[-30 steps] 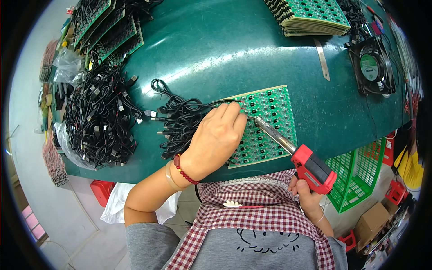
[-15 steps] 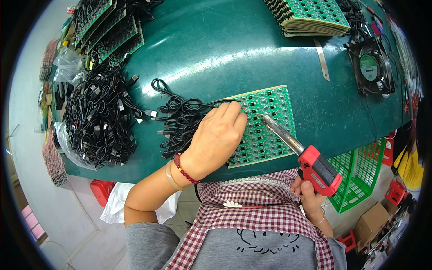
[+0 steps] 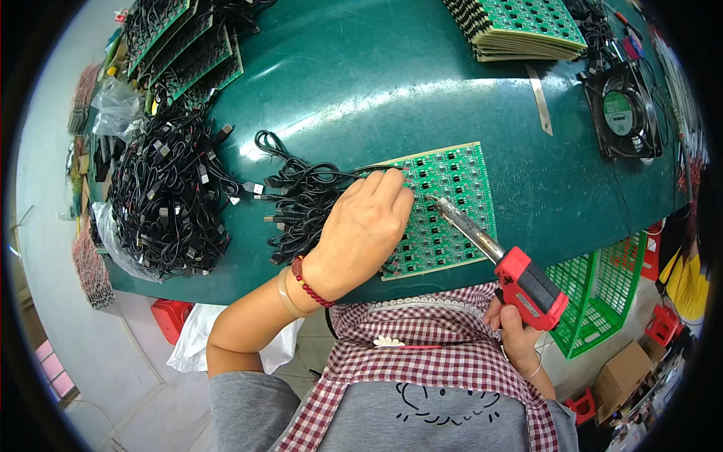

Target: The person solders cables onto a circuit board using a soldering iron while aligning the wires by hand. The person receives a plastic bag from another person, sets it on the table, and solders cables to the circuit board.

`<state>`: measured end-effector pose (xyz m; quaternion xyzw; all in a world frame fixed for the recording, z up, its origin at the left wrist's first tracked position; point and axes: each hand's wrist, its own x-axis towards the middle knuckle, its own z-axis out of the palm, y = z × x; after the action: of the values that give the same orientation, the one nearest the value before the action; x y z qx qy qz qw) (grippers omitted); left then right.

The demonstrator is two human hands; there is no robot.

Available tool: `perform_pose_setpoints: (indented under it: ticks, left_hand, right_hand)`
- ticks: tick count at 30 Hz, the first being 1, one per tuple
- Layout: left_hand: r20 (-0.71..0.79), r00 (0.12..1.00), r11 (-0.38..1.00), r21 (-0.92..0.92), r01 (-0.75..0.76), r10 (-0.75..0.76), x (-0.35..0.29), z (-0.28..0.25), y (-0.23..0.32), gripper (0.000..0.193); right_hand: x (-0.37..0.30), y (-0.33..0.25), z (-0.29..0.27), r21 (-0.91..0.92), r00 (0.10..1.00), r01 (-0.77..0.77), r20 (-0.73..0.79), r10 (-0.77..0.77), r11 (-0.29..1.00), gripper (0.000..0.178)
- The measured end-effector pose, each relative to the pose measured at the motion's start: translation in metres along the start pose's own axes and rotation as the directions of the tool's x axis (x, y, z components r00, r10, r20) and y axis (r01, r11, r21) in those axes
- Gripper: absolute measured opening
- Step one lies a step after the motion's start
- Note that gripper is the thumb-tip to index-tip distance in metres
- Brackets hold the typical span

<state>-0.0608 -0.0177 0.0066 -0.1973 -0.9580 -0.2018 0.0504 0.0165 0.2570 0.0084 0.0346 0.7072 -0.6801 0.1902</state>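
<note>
A green circuit board panel (image 3: pixel 452 218) lies flat on the table before me, with rows of small dark parts. My left hand (image 3: pixel 369 222) rests over the panel's left part, fingers pinched on a black cable (image 3: pixel 363 170); the cable's end is hidden under the fingers. My right hand (image 3: pixel 520 331) grips the red and black handle of a soldering gun (image 3: pixel 533 286), below the table edge. The gun's metal barrel slants up and left, its tip over the panel just right of my left fingertips. Whether the tip touches the board is too small to tell.
Beside my left hand lies a bundle of black cables (image 3: pixel 301 200); a larger heap of USB cables (image 3: pixel 169 196) is farther left. Stacked boards (image 3: pixel 527 26) stand far right, near a metal blade (image 3: pixel 539 102) and a black fan (image 3: pixel 621 109). A green basket (image 3: pixel 595 294) is below the right edge.
The soldering gun has shifted slightly left, its tip moving a little down and left over the panel. My left hand and the panel stay in place.
</note>
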Motion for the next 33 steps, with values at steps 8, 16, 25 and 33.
perform_pose_setpoints:
  ticks: [8,16,25,33]
  left_hand:
    - [-0.014,0.999,0.999,-0.026,0.044,-0.045,0.000,0.003,-0.002,0.011]
    - [-0.007,0.995,0.995,0.017,0.096,-0.096,0.002,0.001,0.004,0.012]
    - [0.012,0.993,0.991,0.072,0.115,-0.116,0.006,0.000,0.007,0.013]
    - [0.038,0.995,0.992,0.090,0.089,-0.092,0.005,0.002,0.003,0.013]
  right_hand:
    - [-0.002,-0.002,0.004,-0.021,1.000,-0.028,-0.014,0.027,0.999,0.036]
    - [-0.004,-0.001,0.003,-0.009,0.998,-0.056,0.019,0.056,0.998,0.035]
    - [-0.002,0.002,0.005,-0.014,0.999,-0.031,0.036,0.031,0.999,0.033]
    - [-0.006,0.003,0.003,0.022,1.000,-0.001,-0.007,0.001,1.000,0.034]
